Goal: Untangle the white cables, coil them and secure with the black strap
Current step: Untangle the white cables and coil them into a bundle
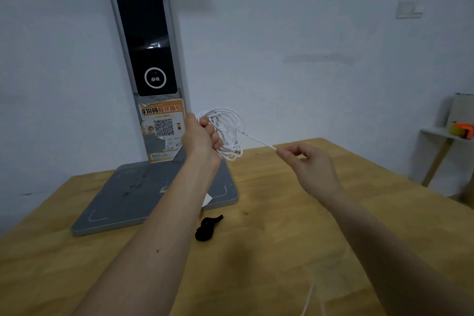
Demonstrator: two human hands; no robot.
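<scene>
Over the wooden table (295, 226), both hands grip white cables (225, 126).

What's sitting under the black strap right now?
The black strap lies bunched on the bare wooden table, just in front of the grey scanner base and clear of it. Whatever is beneath its folds is hidden; no white cable shows there.

Pale wall (295, 33) behind a wooden tabletop (282, 251); a grey stand (154, 195) at left, a small side table (436, 136) at right.
</scene>
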